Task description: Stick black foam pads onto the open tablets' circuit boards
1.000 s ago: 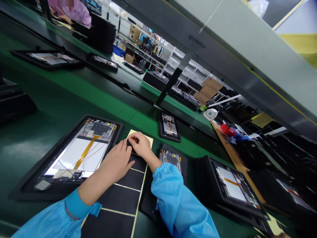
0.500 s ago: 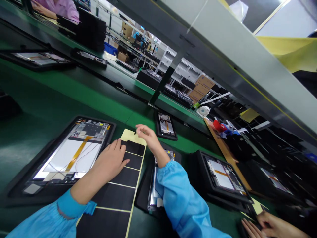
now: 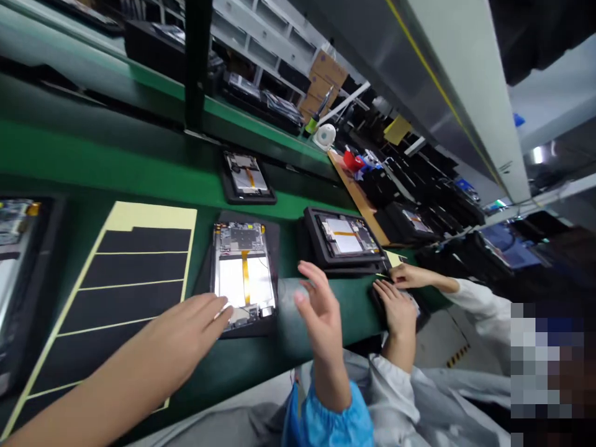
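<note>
An opened tablet (image 3: 245,273) with a bare circuit board, a silver battery area and an orange ribbon cable lies on a black foam tray (image 3: 272,239). My left hand (image 3: 186,335) reaches across from the left, fingers stretched, its fingertips at the tablet's lower left edge; whether they press on it I cannot tell. To the right of that tablet, my right hand (image 3: 325,316) is raised with thumb and fingers apart, and I see nothing between them. Partly under my left forearm lies a pale yellow backing sheet (image 3: 156,214) with black adhesive pieces (image 3: 139,270) in rows.
Another opened tablet (image 3: 9,261) sits at the far left. A smaller one (image 3: 246,174) lies behind. To the right is a stack of trays with a tablet (image 3: 347,236) on top. Beside me, a co-worker's hands (image 3: 395,304) work at the bench edge. An overhead beam (image 3: 433,87) crosses above.
The view has swung right. My left hand has left the backing sheet for the middle tablet. My right hand has moved from the sheet's top to right of that tablet, its fingers now spread.
</note>
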{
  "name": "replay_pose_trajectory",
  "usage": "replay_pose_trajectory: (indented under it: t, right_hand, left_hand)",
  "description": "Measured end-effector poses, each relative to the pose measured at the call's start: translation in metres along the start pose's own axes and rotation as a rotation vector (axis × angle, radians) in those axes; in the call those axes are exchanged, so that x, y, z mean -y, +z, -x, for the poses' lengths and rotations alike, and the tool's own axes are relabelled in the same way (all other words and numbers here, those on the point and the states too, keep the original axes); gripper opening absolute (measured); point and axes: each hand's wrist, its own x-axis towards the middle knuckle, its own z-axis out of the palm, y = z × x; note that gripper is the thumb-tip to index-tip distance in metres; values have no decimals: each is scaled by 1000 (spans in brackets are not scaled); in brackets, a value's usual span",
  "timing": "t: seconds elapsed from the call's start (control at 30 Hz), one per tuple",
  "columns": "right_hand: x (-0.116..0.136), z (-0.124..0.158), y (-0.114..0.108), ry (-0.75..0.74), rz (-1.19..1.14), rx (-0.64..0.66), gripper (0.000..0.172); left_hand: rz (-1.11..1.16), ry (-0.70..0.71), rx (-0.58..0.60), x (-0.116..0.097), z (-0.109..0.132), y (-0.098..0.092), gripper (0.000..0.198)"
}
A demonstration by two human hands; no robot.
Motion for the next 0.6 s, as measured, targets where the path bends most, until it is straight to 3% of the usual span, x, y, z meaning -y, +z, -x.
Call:
replay_pose_trajectory:
  t: [0.13, 0.2, 0.33, 0.6]
  right_hand:
    - [-21, 41, 2, 207, -94, -94, 23]
    - [-18, 49, 5, 349, -285, -117, 24]
    - [-8, 51, 11, 590, -767, -43, 41]
    - [-14, 56, 17, 599, -976, -4, 40]
  left_hand:
    - [127, 61, 56, -19, -27, 18, 42]
    - [208, 57, 62, -17, -39, 25, 33]
    - [298, 0, 108, -18, -58, 34, 31]
    - [344, -225, 41, -32, -63, 44, 30]
